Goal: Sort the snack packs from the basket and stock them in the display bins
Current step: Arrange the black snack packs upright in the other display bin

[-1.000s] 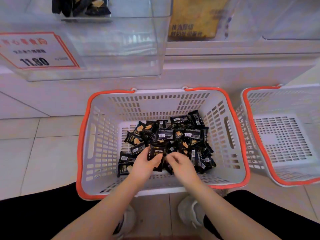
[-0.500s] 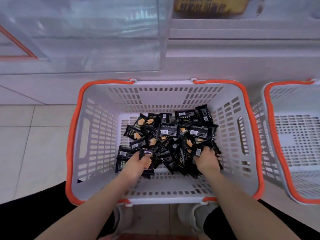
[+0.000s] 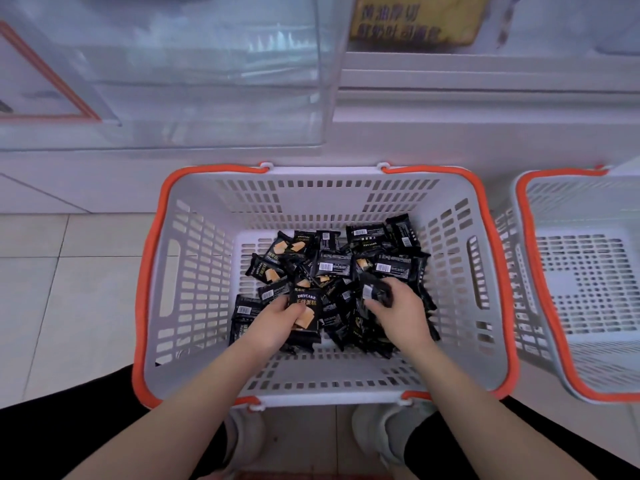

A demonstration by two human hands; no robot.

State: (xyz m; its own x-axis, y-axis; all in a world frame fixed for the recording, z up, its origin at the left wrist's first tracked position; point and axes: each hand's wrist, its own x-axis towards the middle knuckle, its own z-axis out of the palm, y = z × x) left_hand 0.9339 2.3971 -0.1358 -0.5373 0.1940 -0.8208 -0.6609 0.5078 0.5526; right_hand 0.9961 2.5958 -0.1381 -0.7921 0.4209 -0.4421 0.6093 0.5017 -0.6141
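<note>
With the left hand [image 3: 277, 320] gripping a DRYCAKE pack [image 3: 306, 315] and the right hand [image 3: 398, 310] pinching another pack [image 3: 375, 291] inside the basket [image 3: 207, 271], gather several face-up — then lift together

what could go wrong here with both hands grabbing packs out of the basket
The left hand holds a black DRYCAKE snack pack by thumb and fingers only; it might slip when lifted. The right hand pinches a small glossy black pack amid the loose pile of black packs, so neighbours may drag out and drop. The white orange-rimmed plastic basket has slotted walls a corner could snag on.
</note>
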